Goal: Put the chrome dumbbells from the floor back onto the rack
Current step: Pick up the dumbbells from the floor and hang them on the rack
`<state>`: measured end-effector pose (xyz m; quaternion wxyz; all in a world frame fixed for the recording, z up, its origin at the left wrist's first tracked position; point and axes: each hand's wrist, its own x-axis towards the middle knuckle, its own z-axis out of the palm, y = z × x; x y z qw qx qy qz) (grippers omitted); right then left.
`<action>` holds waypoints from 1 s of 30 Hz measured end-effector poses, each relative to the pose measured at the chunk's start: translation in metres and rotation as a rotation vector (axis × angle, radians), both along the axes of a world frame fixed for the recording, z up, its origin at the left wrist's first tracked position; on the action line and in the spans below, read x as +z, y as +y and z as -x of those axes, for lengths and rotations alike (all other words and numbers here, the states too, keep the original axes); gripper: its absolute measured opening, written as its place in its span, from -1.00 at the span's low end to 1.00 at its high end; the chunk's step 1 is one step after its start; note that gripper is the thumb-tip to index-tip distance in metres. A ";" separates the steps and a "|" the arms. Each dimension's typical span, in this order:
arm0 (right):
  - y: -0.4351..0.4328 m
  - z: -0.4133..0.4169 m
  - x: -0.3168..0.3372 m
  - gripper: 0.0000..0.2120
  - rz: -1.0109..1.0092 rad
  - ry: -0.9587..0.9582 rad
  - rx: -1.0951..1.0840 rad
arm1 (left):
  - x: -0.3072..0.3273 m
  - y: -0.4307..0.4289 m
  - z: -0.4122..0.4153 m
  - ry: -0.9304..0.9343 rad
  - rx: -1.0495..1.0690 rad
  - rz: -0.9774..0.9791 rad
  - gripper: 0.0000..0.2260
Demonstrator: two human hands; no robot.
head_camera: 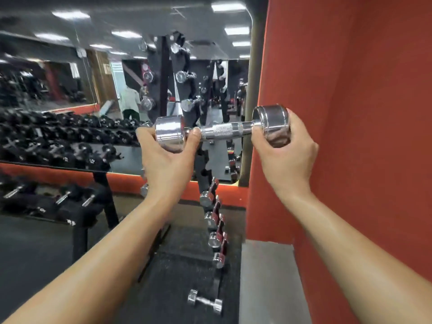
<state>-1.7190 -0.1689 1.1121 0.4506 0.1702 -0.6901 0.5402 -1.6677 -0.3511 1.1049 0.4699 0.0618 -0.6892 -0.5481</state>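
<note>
I hold a chrome dumbbell (222, 130) level at chest height, in front of the upright black rack (203, 164). My left hand (167, 157) cups its left head from below and my right hand (284, 150) grips its right head. Several chrome dumbbells (211, 219) sit on the rack's lower pegs, seen end-on beside red tags. A small chrome dumbbell (205, 301) lies on the black floor mat at the rack's foot. The rack's upper part is partly hidden by my hands and merges with its mirror image.
A wall mirror (70, 90) behind the rack reflects the gym and people. A long rack of black dumbbells (46, 146) stands at the left. A red pillar (350, 113) closes off the right, with a grey ledge (266, 277) at its base.
</note>
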 end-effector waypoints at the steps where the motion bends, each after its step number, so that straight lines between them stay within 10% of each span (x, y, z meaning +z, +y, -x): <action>1: -0.001 0.005 0.014 -0.71 -0.007 0.037 -0.020 | 0.012 -0.002 0.007 0.037 -0.020 0.011 -0.51; 16: -0.017 0.163 0.064 -0.75 -0.009 0.202 -0.038 | 0.060 -0.022 0.170 0.212 -0.131 0.026 -0.52; 30: -0.017 0.436 0.033 -0.54 -0.011 0.087 0.284 | 0.030 -0.001 0.379 0.182 0.186 -0.002 -0.52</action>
